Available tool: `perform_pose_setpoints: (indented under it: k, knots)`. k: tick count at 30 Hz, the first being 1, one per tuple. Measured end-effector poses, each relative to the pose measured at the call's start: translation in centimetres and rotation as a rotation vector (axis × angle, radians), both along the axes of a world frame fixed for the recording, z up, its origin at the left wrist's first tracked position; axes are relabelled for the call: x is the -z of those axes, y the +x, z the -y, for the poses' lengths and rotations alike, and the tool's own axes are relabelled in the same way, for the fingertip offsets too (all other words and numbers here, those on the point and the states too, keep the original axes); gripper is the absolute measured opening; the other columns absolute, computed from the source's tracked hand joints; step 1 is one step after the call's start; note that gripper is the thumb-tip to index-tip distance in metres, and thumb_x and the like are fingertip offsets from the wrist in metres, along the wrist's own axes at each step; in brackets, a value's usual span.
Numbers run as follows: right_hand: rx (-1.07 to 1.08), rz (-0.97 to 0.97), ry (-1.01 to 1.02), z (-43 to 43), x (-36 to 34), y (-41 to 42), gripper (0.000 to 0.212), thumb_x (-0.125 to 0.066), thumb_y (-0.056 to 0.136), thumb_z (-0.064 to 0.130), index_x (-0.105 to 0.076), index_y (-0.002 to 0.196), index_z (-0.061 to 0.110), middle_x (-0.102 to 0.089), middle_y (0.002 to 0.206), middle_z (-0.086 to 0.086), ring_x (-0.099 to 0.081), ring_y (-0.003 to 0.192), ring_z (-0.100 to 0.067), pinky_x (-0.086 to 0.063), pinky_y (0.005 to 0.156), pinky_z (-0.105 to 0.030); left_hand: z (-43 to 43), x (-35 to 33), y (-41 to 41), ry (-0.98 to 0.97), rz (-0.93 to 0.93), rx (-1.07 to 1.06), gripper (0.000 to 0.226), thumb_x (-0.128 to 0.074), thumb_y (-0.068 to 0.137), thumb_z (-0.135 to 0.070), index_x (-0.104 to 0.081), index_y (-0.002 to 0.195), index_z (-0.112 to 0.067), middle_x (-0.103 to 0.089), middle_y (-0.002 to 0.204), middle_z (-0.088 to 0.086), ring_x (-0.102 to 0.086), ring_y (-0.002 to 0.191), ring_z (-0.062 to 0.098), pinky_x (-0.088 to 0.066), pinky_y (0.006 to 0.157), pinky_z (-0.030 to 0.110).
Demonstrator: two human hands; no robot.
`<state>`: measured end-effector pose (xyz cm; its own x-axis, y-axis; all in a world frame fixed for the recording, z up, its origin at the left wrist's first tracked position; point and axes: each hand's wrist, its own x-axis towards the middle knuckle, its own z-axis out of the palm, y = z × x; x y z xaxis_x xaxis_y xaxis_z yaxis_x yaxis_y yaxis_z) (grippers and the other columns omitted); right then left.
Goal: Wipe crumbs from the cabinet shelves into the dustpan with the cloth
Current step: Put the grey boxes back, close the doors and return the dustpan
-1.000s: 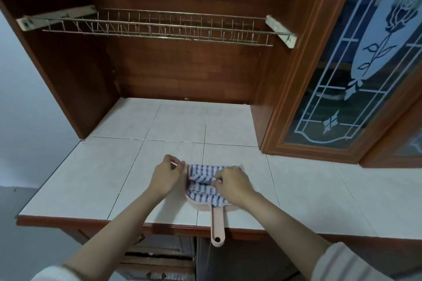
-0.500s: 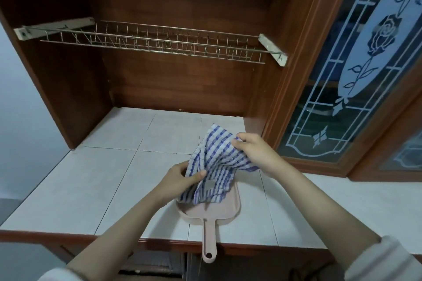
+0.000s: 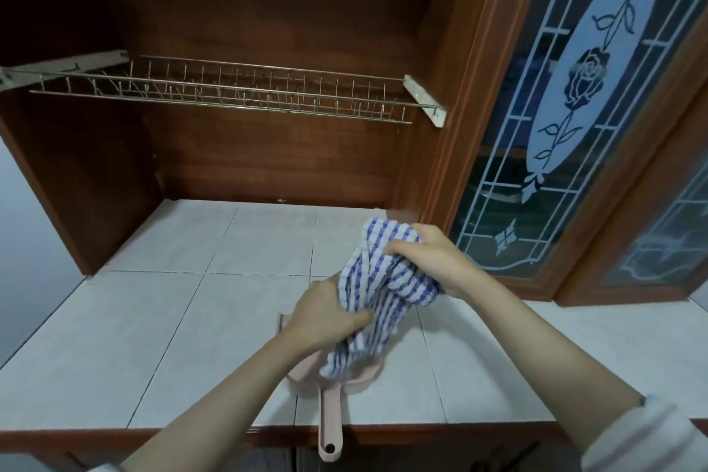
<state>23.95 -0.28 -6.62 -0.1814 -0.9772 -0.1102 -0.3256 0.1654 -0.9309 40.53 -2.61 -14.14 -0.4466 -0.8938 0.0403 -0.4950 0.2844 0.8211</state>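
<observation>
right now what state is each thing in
dustpan: flat on the tiled counter, handle overhanging the front edge
cloth: bunched, lifted, lower end hanging over the dustpan
left hand: grips the cloth's lower part
right hand: grips the cloth's top
wire rack: mounted in the cabinet, empty
glass door: looks shut

Cloth (image 3: 383, 299): blue-and-white check, bunched and lifted off the surface, gripped by left hand (image 3: 325, 316) low down and right hand (image 3: 431, 261) at the top, lower end hanging over the dustpan (image 3: 330, 421). Dustpan: pale pink plastic, flat on the white tiled shelf (image 3: 161, 318), mostly hidden, handle pointing toward the person and overhanging the front edge.
</observation>
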Motion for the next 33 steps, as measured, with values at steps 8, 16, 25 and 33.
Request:
perform_pose_setpoints:
  k: [8, 16, 25, 33]
  knots:
    - [0.043, 0.061, 0.038, -0.5, -1.7, -3.5, 0.012, -0.068, 0.081, 0.003, -0.059, 0.089, 0.007, -0.069, 0.082, -0.013, -0.065, 0.066, -0.023, -0.053, 0.059, -0.032, 3.8, -0.8, 2.3, -0.005, -0.062, -0.263, 0.026, -0.066, 0.085, -0.022, -0.061, 0.061, -0.015, -0.063, 0.063, 0.006, -0.051, 0.058, 0.016, -0.04, 0.057, 0.025]
    - [0.18, -0.355, 0.051, 0.6, 1.3, -2.0, 0.013, -0.071, 0.079, 0.014, -0.063, 0.072, 0.007, -0.059, 0.067, -0.01, -0.055, 0.058, -0.016, -0.039, 0.054, -0.025, 1.3, -3.3, -0.2, 0.165, -0.181, 0.071, 0.03, -0.068, 0.084, -0.011, -0.054, 0.058, -0.014, -0.046, 0.039, -0.009, -0.04, 0.036, 0.0, -0.03, 0.041, 0.009]
    - [0.172, -0.39, 0.003, 0.5, 1.3, -2.6, 0.021, -0.066, 0.086, 0.016, -0.069, 0.079, -0.004, -0.067, 0.077, -0.013, -0.059, 0.067, -0.02, -0.044, 0.061, -0.029, 4.7, -2.9, 1.8, -0.174, 0.33, -0.386, 0.015, -0.061, 0.087, -0.025, -0.058, 0.075, -0.016, -0.062, 0.078, 0.01, -0.059, 0.082, 0.03, -0.038, 0.063, 0.026]
    - [-0.042, -0.027, 0.1, -0.4, 1.3, -2.1, 0.023, -0.066, 0.085, 0.011, -0.067, 0.101, -0.007, -0.071, 0.095, -0.018, -0.065, 0.078, -0.021, -0.05, 0.073, -0.028, 3.6, -5.7, 1.3, 0.219, -0.016, 0.13, 0.019, -0.073, 0.079, -0.016, -0.06, 0.066, -0.012, -0.054, 0.065, 0.004, -0.046, 0.062, 0.013, -0.036, 0.057, 0.017]
